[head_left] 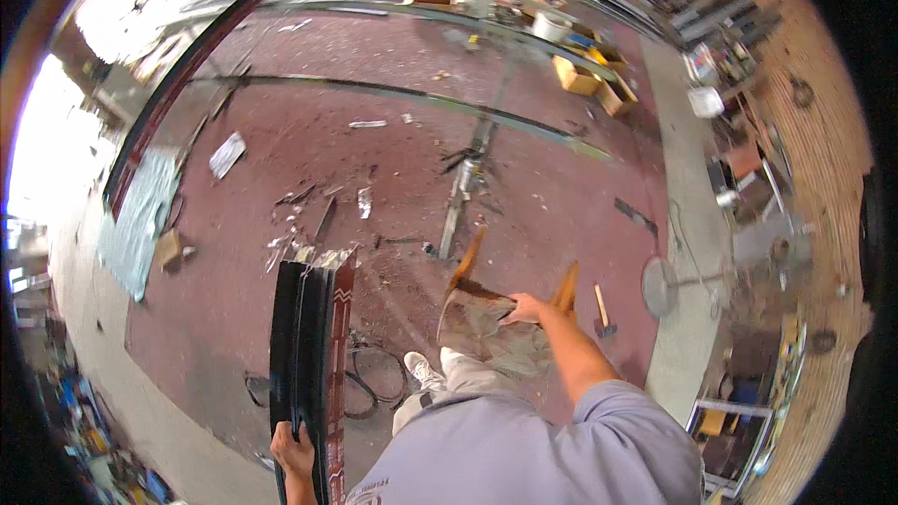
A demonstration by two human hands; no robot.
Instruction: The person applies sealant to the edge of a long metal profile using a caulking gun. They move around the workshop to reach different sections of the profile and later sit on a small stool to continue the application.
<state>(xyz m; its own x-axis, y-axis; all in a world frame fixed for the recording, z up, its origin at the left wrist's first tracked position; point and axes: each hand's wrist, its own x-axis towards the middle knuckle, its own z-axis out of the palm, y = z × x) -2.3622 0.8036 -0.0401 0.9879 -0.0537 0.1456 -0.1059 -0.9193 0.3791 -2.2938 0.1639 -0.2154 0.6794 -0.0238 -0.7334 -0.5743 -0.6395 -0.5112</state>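
My left hand grips the near end of a bundle of long dark metal profiles, one of them reddish, which point away from me over the floor. My right hand reaches forward and holds the edge of a wooden stool or sawhorse with orange legs and a worn cloth-like top. My light-coloured shoe stands just below that stool.
A red workshop floor is littered with metal scraps and paper. A long metal bar lies ahead, a hammer lies right of the stool, black cable loops are by my foot. Wooden boxes and cluttered tools line the right side.
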